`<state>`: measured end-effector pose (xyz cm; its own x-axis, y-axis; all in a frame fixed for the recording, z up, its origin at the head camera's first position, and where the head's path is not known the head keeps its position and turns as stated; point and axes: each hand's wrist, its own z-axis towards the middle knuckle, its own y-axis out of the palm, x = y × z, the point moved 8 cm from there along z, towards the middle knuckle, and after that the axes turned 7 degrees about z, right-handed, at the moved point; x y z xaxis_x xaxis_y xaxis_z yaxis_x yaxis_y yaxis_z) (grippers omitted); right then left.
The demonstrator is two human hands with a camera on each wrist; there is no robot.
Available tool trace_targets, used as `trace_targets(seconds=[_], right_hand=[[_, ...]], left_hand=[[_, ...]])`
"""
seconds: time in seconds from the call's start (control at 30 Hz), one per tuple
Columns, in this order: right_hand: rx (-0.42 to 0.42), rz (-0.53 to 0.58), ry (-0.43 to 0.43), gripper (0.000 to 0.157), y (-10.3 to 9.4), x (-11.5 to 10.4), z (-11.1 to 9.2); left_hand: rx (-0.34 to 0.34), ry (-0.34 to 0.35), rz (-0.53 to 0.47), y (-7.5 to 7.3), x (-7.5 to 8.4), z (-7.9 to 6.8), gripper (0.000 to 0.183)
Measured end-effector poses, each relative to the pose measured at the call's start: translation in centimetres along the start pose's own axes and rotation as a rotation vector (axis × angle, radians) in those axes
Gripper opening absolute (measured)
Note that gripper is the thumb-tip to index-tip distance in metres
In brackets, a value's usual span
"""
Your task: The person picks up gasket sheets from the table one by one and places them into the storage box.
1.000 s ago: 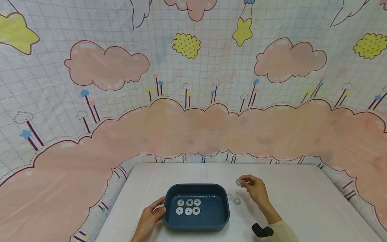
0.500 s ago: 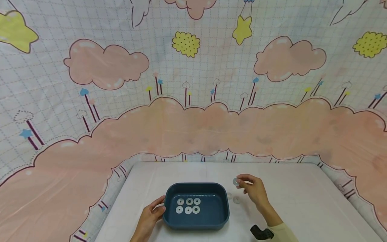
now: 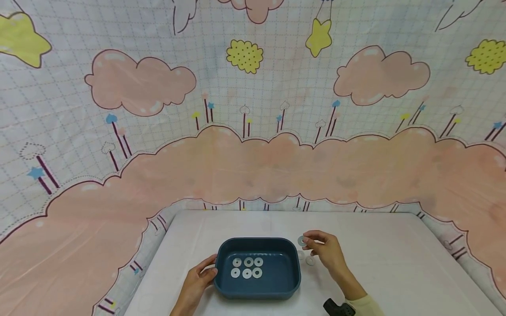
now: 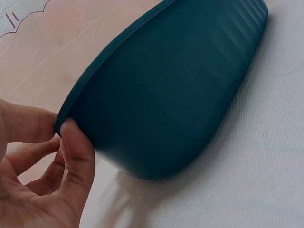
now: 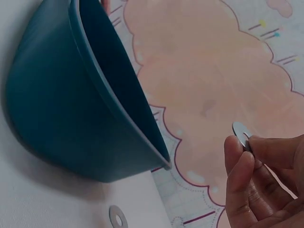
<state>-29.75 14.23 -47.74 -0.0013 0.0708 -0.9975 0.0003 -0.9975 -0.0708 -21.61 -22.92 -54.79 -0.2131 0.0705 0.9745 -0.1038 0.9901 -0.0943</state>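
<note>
A dark blue rectangular plastic bin (image 3: 272,292) stands on the white table. Flat metal washers (image 3: 247,274), several of them, lie inside in two rows. My left hand (image 3: 196,281) pinches the bin's left rim (image 4: 95,61) between thumb and fingers. Beyond the bin's right back corner, my right hand (image 3: 330,254) holds up one washer (image 5: 241,133) between thumb and fingertips, clear of the table. Two more washers rest on the table right of the bin: one (image 3: 310,260) in plain sight, the other (image 3: 300,255) close to the bin wall and faint against the white.
The white table (image 3: 395,259) reaches well past the bin on the right and ends at a back edge. Behind it hangs a cloth (image 3: 253,171) printed with clouds and stars. A black strap device (image 3: 339,308) sits on my right wrist by the sleeve.
My right hand has moved left and slightly down with the washer, nearer the bin's right back corner. My left hand keeps its place on the rim.
</note>
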Motion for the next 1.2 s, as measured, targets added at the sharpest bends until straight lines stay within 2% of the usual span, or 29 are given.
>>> trace_targets(seconds=[0.43,0.7,1.2], right_hand=[[-0.046,0.061,0.019,0.020,1.9,-0.6,-0.7],[-0.132,0.088,-0.010,0.026,3.5,-1.6,-1.4],[-0.215,0.118,0.019,0.025,7.1,-1.2,-2.1]], left_hand=[[-0.009,-0.005,-0.006,0.1,0.1,0.0,0.051],[-0.003,-0.004,0.003,0.0,0.0,-0.1,0.051],[0.005,-0.008,0.003,0.0,0.1,-0.1,0.051]])
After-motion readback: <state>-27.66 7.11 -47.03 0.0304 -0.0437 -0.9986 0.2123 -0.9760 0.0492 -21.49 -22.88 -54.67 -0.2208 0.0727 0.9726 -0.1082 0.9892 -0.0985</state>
